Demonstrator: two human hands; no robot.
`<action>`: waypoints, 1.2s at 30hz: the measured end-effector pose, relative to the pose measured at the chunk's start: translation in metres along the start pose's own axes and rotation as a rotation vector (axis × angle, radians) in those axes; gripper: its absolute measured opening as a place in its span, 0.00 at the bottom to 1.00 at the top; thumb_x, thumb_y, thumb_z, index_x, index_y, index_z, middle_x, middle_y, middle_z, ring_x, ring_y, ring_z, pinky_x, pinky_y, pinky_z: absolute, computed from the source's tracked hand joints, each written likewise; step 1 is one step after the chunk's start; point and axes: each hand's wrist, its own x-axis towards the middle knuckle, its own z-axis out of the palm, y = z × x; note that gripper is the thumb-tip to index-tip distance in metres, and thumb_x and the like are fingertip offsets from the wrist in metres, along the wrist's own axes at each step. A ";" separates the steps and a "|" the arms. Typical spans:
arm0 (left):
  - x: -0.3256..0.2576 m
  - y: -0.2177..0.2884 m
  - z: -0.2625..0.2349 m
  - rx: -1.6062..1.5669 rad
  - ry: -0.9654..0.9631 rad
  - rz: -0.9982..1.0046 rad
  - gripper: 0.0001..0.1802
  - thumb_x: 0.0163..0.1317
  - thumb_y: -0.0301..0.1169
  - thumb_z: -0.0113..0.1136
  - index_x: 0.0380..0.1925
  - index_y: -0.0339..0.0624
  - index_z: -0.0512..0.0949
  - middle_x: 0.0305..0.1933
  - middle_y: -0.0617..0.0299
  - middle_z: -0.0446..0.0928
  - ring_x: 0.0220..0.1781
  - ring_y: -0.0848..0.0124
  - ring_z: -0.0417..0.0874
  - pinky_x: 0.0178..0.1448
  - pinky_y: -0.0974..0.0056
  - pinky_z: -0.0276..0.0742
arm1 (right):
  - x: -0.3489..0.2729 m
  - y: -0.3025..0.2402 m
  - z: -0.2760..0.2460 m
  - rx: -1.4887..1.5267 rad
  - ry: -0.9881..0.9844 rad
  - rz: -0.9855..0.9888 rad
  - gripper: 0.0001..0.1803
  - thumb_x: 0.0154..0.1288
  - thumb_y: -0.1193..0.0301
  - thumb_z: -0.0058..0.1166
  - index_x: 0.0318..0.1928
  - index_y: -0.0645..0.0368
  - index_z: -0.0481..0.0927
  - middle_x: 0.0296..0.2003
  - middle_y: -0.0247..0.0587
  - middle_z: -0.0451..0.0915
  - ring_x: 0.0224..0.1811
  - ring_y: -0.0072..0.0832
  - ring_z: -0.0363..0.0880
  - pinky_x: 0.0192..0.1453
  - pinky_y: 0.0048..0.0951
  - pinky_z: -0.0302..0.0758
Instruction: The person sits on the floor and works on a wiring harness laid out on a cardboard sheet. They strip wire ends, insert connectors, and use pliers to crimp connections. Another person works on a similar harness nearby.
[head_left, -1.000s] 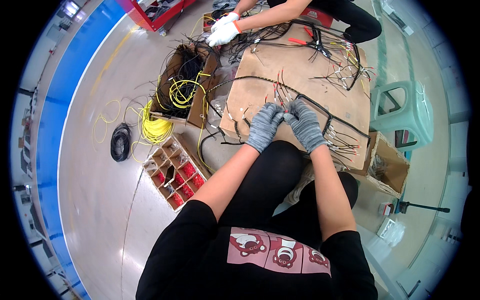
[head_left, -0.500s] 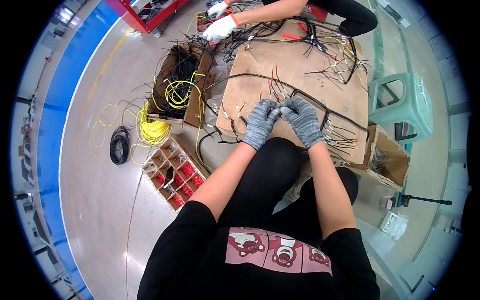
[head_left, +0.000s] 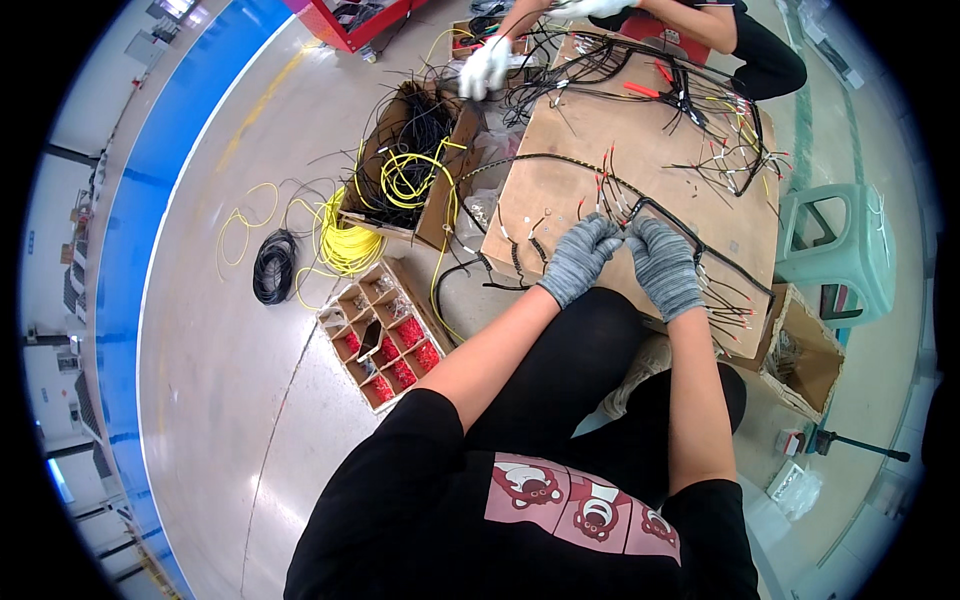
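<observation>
My left hand point(head_left: 583, 258) and my right hand point(head_left: 664, 263), both in grey knit gloves, meet over the near part of a wooden board point(head_left: 560, 125). Their fingertips are pinched together on a thin wire of a black wire harness point(head_left: 737, 272), though the fingers hide most of it. Several red-tipped wires point(head_left: 606, 180) stick up just beyond my fingers. Past my right hand, the harness's taped trunk bends toward the board's right edge, with more wire ends point(head_left: 728, 308) fanned out there. Short coiled black wires point(head_left: 516, 258) lie left of my left hand.
A box of black wires point(head_left: 405, 135) and a yellow wire coil point(head_left: 347, 240) lie left, near a black coil point(head_left: 274, 268) and divided tray point(head_left: 352, 310) of red parts. A green stool point(head_left: 835, 250) and carton point(head_left: 800, 355) stand right. Opposite, a co-worker's white-gloved hand point(head_left: 486, 68) hovers.
The whole scene has shifted right and slightly down in view. My hands stay pinched together over the harness. The co-worker's hands have moved apart, one now blurred beside the wire box.
</observation>
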 end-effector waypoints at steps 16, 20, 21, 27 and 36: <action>0.005 0.005 0.000 -0.278 -0.023 -0.181 0.05 0.61 0.24 0.55 0.36 0.35 0.74 0.28 0.63 0.74 0.28 0.77 0.74 0.35 0.71 0.74 | 0.000 0.011 0.019 0.827 -0.063 0.499 0.05 0.58 0.75 0.55 0.33 0.63 0.77 0.25 0.40 0.79 0.24 0.27 0.79 0.30 0.27 0.74; 0.006 0.010 0.003 -0.398 0.019 -0.223 0.06 0.62 0.25 0.55 0.39 0.37 0.74 0.32 0.66 0.75 0.30 0.82 0.73 0.35 0.75 0.74 | -0.005 0.010 0.013 0.955 -0.004 0.521 0.04 0.59 0.76 0.56 0.33 0.63 0.77 0.25 0.35 0.78 0.22 0.17 0.74 0.28 0.19 0.72; 0.004 0.009 0.004 -0.449 0.027 -0.267 0.06 0.62 0.25 0.55 0.39 0.37 0.74 0.33 0.66 0.75 0.30 0.82 0.73 0.35 0.75 0.73 | -0.005 0.009 0.011 0.955 -0.005 0.535 0.04 0.59 0.76 0.56 0.33 0.63 0.77 0.25 0.35 0.78 0.22 0.18 0.75 0.28 0.20 0.73; 0.003 0.010 0.003 -0.584 0.038 -0.372 0.07 0.62 0.24 0.55 0.40 0.37 0.74 0.32 0.66 0.75 0.30 0.81 0.74 0.36 0.76 0.73 | -0.003 0.008 0.015 0.885 0.030 0.514 0.04 0.58 0.76 0.56 0.34 0.63 0.78 0.26 0.37 0.79 0.26 0.20 0.76 0.31 0.22 0.74; 0.002 0.010 -0.003 -0.566 -0.023 -0.317 0.06 0.64 0.25 0.53 0.40 0.37 0.73 0.34 0.65 0.75 0.35 0.79 0.75 0.42 0.74 0.73 | -0.003 0.004 0.027 0.819 0.123 0.418 0.06 0.54 0.76 0.56 0.33 0.62 0.80 0.27 0.41 0.80 0.29 0.24 0.77 0.37 0.25 0.74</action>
